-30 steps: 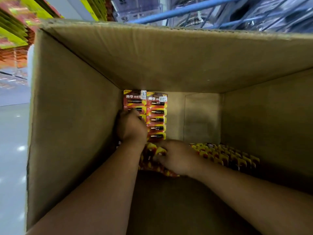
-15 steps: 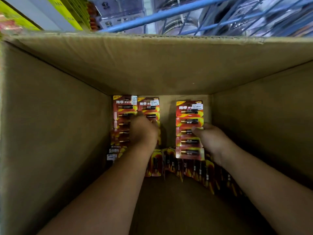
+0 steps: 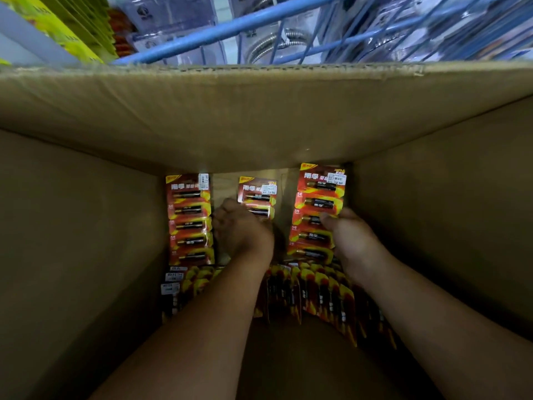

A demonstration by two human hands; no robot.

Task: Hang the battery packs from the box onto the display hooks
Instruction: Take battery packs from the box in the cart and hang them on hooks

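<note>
Battery packs: right hand (image 3: pixel 350 241) pinches one strip (image 3: pixel 317 212); left hand (image 3: pixel 242 229) grips another (image 3: pixel 257 194); third strip (image 3: pixel 189 217) stands left of both, inside box (image 3: pixel 86 226).

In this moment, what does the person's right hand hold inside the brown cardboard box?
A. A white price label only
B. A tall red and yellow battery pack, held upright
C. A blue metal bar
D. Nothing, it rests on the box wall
B: the right hand grips the right edge of a tall red and yellow battery pack standing upright in the brown cardboard box.
</note>
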